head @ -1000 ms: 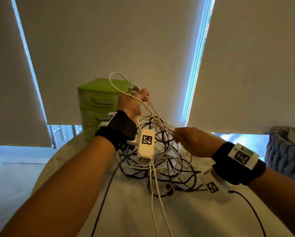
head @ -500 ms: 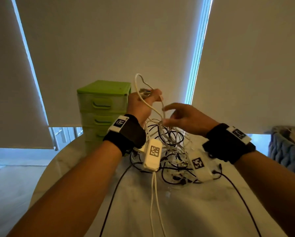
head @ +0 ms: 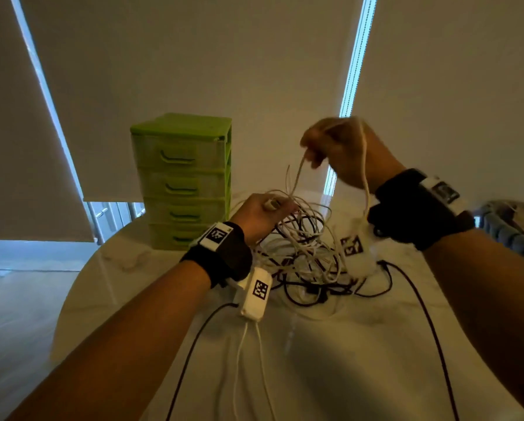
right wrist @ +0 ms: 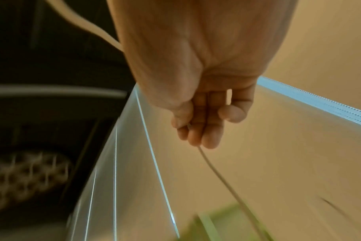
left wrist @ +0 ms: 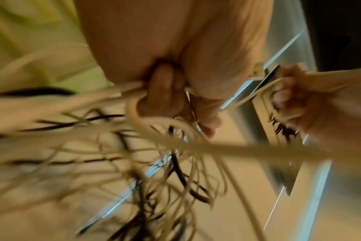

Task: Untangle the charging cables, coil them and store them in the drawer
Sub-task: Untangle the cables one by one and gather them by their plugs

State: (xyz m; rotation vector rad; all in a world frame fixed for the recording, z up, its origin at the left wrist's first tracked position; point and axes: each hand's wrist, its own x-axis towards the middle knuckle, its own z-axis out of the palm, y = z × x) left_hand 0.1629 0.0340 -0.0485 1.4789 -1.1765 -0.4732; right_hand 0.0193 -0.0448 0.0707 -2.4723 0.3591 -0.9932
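Your two hands are both up over one tangle of charging cables, which lies on the pale surface just to the right of the green drawer unit. The unit shows four drawers, all closed, and stands on the far left part of the surface.

Your left hand sits low, right at the top of the tangle, with its fingers curled round a bunch of white strands and what looks like a plug end; the left wrist view confirms that grip, though blur smears most of it. Your right hand is raised above and to the right, pinching one white cable that drops from its fingers into the heap. A second run of white cable passes over the back of that hand and down past the wrist. In the right wrist view a thin strand leaves the fingertips and trails off downward.

How many cables make up the tangle you cannot count: white and black strands cross too densely. Two white tagged blocks hang near your wrists, one under each, and two black leads run off the bottom edge of the head view. At the right edge a grey knitted object is cut off and hard to identify.
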